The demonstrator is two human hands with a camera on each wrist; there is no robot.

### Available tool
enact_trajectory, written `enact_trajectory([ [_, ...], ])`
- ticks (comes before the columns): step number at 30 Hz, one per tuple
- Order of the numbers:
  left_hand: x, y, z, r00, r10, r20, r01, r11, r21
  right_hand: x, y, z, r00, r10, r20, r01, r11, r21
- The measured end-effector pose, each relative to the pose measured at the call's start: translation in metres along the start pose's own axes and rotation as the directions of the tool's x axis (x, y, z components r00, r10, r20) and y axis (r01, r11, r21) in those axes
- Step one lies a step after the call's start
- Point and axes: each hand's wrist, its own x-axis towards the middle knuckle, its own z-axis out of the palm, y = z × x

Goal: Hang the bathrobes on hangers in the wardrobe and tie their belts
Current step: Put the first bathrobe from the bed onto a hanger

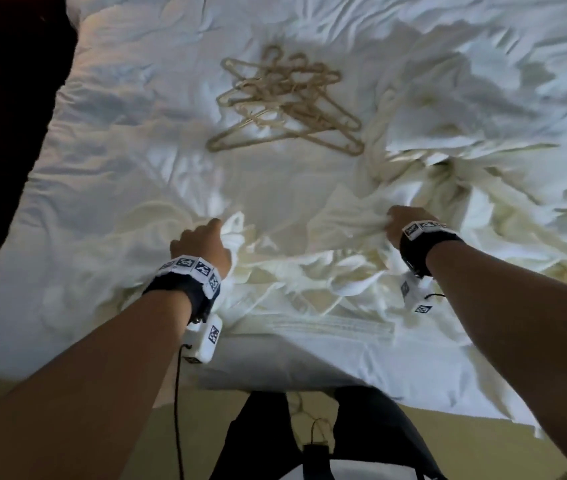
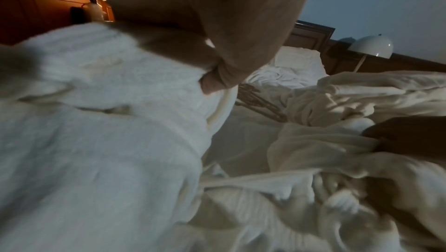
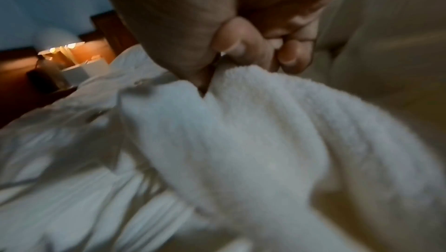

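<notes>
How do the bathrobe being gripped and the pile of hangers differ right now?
The bathrobe is soft white cloth, crumpled near the bed's foot and gripped by the left hand and right hand; the hangers are stiff tan frames, untouched, farther up. Both lie on the bed.

A rumpled white bed (image 1: 109, 140) fills the head view. A white dome lamp (image 2: 371, 48) stands beside the dark wooden headboard (image 2: 311, 36), near a white pillow (image 2: 298, 59).
</notes>
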Motion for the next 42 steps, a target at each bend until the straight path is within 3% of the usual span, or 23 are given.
enact_trajectory([
  [4, 0.002, 0.071, -0.034, 0.997, 0.011, -0.076, -0.021, 0.991, -0.133, -0.04, 0.12, -0.09, 0.979, 0.129, -0.159, -0.114, 0.988, 0.1],
  [8, -0.01, 0.163, -0.06, 0.977, 0.161, -0.142, -0.191, 0.955, -0.229, -0.113, 0.266, -0.156, 0.858, 0.441, -0.262, -0.417, 0.897, 0.145],
  [10, -0.021, 0.204, -0.058, 0.947, 0.296, -0.122, -0.32, 0.889, -0.329, -0.125, 0.324, -0.16, 0.783, 0.549, -0.29, -0.496, 0.834, 0.24],
  [11, -0.029, 0.221, -0.054, 0.919, 0.382, -0.092, -0.388, 0.844, -0.369, -0.118, 0.363, -0.15, 0.776, 0.549, -0.309, -0.494, 0.835, 0.243],
  [13, -0.046, 0.243, -0.042, 0.837, 0.547, 0.006, -0.504, 0.775, -0.381, -0.117, 0.377, -0.144, 0.784, 0.547, -0.294, -0.492, 0.835, 0.245],
  [14, -0.053, 0.247, -0.034, 0.799, 0.599, 0.052, -0.544, 0.756, -0.364, -0.124, 0.355, -0.144, 0.775, 0.556, -0.299, -0.487, 0.828, 0.277],
  [16, -0.06, 0.242, -0.019, 0.773, 0.629, 0.084, -0.568, 0.744, -0.352, -0.15, 0.283, -0.147, 0.824, 0.486, -0.292, -0.415, 0.867, 0.275],
  [22, -0.038, 0.151, 0.003, 0.831, 0.537, 0.146, -0.492, 0.832, -0.257, -0.127, 0.131, -0.084, 0.979, 0.124, -0.161, -0.088, 0.973, 0.211],
  [27, -0.006, 0.036, 0.011, 0.913, 0.371, 0.168, -0.33, 0.916, -0.229, -0.09, 0.015, -0.025, 0.991, -0.124, 0.055, 0.119, 0.989, 0.082],
  [35, 0.051, -0.091, 0.023, 0.949, 0.229, 0.217, -0.171, 0.952, -0.254, -0.011, -0.109, 0.007, 0.963, -0.209, 0.172, 0.207, 0.978, 0.029],
  [42, 0.155, -0.112, 0.0, 0.959, 0.222, 0.178, -0.171, 0.95, -0.263, 0.092, -0.168, 0.002, 0.982, -0.12, 0.146, 0.116, 0.993, 0.032],
])
